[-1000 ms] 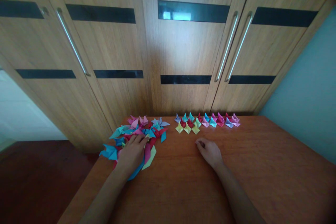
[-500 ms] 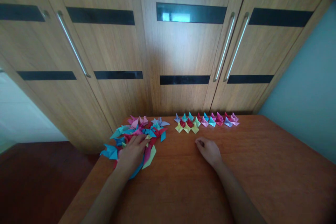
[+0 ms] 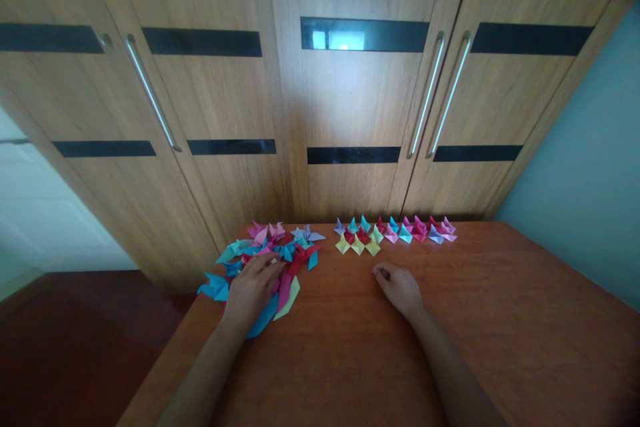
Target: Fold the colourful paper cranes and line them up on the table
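the left hand [image 3: 253, 287] lies over the pile of folded paper [image 3: 287, 251] on the left of the desk [image 3: 325, 347], covering its middle; the fingers lie bent and close together, their tips partly lost among the pieces, so i cannot tell whether they pinch one. the right hand [image 3: 399, 287] rests near the rows of small folded pieces [image 3: 391, 233], fingers curled in together, palm hidden. back-row pieces are partly covered by front ones. both forearms run out of frame.
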`<act>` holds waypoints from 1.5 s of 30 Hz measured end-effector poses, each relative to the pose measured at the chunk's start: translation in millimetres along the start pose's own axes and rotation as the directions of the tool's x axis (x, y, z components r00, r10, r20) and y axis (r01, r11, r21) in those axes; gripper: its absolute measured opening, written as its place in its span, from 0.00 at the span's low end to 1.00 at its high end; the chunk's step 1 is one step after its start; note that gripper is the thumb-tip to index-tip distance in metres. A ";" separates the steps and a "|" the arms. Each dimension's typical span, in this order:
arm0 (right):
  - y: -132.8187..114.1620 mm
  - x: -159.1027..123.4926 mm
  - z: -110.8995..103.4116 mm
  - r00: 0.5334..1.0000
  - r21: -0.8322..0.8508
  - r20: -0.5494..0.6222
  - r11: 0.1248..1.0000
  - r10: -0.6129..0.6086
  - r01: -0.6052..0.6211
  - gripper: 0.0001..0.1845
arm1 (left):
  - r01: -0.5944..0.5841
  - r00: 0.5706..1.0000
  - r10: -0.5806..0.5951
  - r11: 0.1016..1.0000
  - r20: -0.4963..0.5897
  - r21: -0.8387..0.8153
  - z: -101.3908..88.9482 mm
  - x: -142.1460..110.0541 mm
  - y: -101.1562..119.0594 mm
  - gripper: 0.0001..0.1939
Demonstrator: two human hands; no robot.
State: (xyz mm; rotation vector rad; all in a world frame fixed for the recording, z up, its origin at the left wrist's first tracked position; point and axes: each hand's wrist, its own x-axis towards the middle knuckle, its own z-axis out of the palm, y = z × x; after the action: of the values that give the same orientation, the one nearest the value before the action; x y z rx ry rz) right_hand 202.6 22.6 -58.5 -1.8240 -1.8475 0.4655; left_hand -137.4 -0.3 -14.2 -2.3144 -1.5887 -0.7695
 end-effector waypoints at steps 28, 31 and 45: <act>-37.3 -12.0 -2.3 0.983 0.808 0.089 0.589 -0.161 0.023 0.17 | 0.340 0.936 -0.270 0.529 0.226 -0.777 45.0 28.5 109.9 0.09; -37.2 -11.4 -0.2 0.982 0.807 0.098 0.590 -0.165 0.019 0.16 | 0.316 0.948 -0.193 0.632 0.251 -0.707 46.4 21.0 106.4 0.07; -29.0 -8.2 -6.1 0.992 0.864 0.066 0.504 -0.111 -0.001 0.18 | 0.381 0.923 -0.074 0.336 0.378 -0.861 36.2 17.9 121.7 0.09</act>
State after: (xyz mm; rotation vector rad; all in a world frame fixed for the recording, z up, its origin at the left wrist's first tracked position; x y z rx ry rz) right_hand 182.0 12.6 -38.0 -1.0192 -1.2904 1.2368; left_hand -10.4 -16.2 -22.3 -3.0457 -1.9260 -1.9490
